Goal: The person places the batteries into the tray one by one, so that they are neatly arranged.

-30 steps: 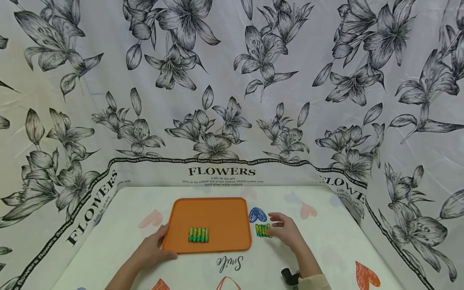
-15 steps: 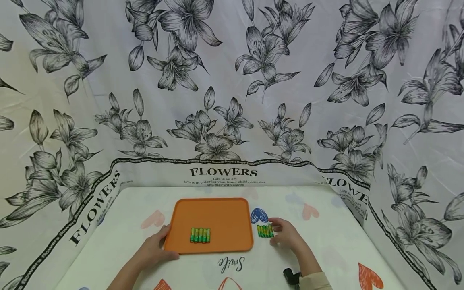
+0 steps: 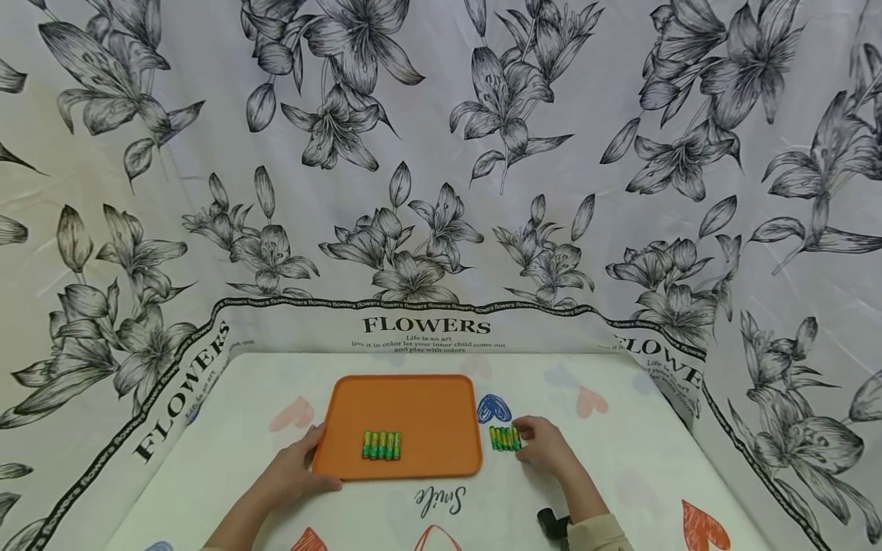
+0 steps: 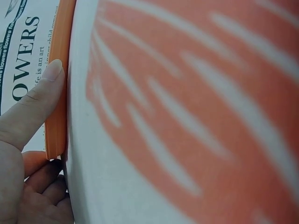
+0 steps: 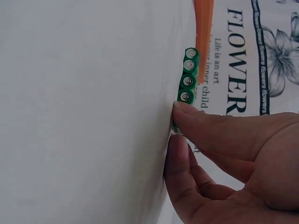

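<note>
An orange tray [image 3: 400,405] lies on the table, with a row of several green-and-yellow batteries [image 3: 382,445] near its front edge. My left hand [image 3: 295,473] holds its front left corner. In the left wrist view, the thumb [image 4: 52,77] lies along the orange tray wall while the other fingers are curled by the corner. Right of the tray, a second row of batteries [image 3: 505,438] lies side by side on the cloth. At that row's right end, my right hand [image 3: 547,446] pinches the end battery [image 5: 175,127] between thumb and finger; the fingertips mostly hide it.
A white tablecloth [image 3: 413,528] printed with hearts and lettering covers the table. A black object [image 3: 551,525] is by the right wrist. Floral fabric [image 3: 441,245] hangs around the back and sides.
My right hand has drawn back slightly to the right from above the loose row, and its fingers have closed on the end battery. My left hand stays at the tray corner.
</note>
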The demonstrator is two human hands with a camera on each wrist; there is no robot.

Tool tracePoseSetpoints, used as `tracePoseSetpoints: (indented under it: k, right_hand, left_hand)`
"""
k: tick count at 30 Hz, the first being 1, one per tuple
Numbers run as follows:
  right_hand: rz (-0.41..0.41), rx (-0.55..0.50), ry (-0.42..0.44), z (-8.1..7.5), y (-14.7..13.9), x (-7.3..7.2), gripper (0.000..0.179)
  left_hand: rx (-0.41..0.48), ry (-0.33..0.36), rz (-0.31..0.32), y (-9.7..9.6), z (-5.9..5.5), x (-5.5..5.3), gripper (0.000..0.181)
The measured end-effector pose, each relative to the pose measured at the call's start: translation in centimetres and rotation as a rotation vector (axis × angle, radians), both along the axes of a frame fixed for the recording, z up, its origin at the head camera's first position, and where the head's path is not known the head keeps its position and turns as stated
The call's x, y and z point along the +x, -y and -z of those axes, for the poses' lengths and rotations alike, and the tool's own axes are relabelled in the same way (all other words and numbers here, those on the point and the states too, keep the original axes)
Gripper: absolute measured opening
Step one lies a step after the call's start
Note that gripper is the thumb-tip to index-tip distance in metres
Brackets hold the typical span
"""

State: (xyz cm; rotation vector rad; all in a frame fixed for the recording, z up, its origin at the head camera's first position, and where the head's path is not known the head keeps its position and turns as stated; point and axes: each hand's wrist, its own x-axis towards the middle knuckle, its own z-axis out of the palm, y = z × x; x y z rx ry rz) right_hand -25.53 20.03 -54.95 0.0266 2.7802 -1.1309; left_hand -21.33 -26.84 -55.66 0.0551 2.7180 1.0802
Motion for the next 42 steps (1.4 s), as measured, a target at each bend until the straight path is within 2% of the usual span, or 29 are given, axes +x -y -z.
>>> tracePoseSetpoints:
  k: [10, 16, 20, 25, 35, 42]
  right_hand:
    - [0.028, 0.0, -0.034, -0.4, 0.0, 0.3, 0.056]
    - [0.071, -0.082, -0.038, -0.6, -0.2, 0.4, 0.058]
    - [0.067, -0.139, -0.056, -1.0, 0.0, 0.3, 0.056]
    - [0.033, -0.198, -0.068, -1.8, 1.0, 0.3, 0.055]
    - [-0.083, -0.245, -0.081, -2.8, 4.1, 0.1, 0.059]
    - [-0.077, -0.27, -0.046, -2.9, 6.6, -0.1, 0.06]
  left_hand:
    - [0.009, -0.006, -0.007, 0.1, 0.3, -0.1, 0.13]
    - [0.011, -0.004, -0.003, 0.0, 0.3, -0.2, 0.131]
    - [0.006, -0.011, -0.001, 0.0, 0.2, -0.2, 0.131]
    - [0.004, -0.004, -0.003, -0.1, 0.1, -0.1, 0.13]
    - [0.013, 0.004, -0.002, -0.1, 0.0, 0.0, 0.129]
    - [0.01, 0.002, -0.006, -0.1, 0.0, -0.1, 0.129]
